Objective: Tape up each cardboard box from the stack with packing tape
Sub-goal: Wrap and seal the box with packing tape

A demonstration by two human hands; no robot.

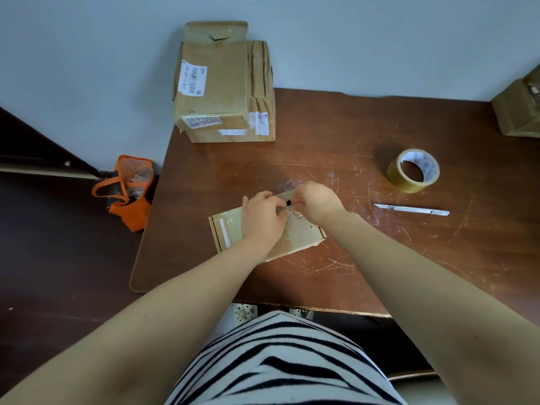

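At the left of the frame an orange bag (128, 191) is lying on the floor. On the counter (321, 135), the stack (222, 89) is sitting at upper centre. In the middle a flat box (228, 229) is lying under our left hand (263, 217), fingers curled; whether it is gripping we cannot tell. Our right hand (315, 203) is pinching a small black bit (288, 202) over the box's far edge. Further right, a knife (412, 209) and tape (413, 170) are lying near each other.

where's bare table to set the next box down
Bare brown wooden table between the stacked cardboard boxes and the tan packing tape roll; also the right side, nearer than the silver utility knife. Crowded around the flat cardboard box at front centre.
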